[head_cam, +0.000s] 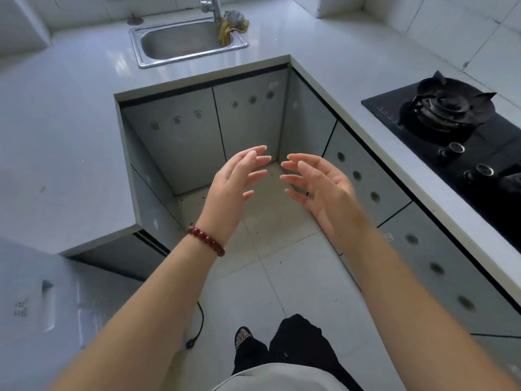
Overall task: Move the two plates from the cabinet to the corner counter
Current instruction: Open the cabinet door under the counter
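No plate shows anywhere in view. My left hand (236,184), with a red bead bracelet on its wrist, and my right hand (318,185) hover side by side over the floor, palms facing each other, fingers spread and holding nothing. Behind them stand the grey cabinet doors (180,142) under the counter, all shut, each with round holes along its top. The white corner counter (324,32) wraps around the far right, between the sink and the hob.
A steel sink (183,42) with a tap and a yellow-grey cloth (232,26) sits in the far counter. A black gas hob (456,128) lies on the right counter. A white appliance (48,311) stands at lower left, with a black cord (198,325) on the tiled floor.
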Demonstrator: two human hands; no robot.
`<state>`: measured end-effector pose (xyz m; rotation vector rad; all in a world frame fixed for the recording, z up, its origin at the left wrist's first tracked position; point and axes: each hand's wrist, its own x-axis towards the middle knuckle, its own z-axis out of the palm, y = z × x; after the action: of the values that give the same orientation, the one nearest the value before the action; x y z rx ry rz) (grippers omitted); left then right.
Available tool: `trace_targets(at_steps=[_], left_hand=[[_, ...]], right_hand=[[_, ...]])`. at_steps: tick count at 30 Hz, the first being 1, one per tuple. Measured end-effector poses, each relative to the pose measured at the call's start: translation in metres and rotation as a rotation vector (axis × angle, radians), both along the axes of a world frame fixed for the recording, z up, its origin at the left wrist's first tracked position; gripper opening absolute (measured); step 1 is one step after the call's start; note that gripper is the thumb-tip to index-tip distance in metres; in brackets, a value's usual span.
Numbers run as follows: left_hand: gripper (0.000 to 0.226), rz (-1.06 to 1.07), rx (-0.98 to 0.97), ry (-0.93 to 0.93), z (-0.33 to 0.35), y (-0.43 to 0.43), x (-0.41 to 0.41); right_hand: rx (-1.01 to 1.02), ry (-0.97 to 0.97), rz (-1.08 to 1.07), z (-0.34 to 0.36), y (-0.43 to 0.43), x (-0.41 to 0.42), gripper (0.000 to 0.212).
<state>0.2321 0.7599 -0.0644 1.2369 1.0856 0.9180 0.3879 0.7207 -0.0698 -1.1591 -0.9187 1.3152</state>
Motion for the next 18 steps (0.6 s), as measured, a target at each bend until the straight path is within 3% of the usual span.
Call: trace_targets(at_steps=[18], left_hand=[[0.039,-0.044,0.006,0.12,0.0,0.213,0.075]], right_hand=[[-0.002,0.104,-0.005,-0.014,0.217,0.069,0.023]])
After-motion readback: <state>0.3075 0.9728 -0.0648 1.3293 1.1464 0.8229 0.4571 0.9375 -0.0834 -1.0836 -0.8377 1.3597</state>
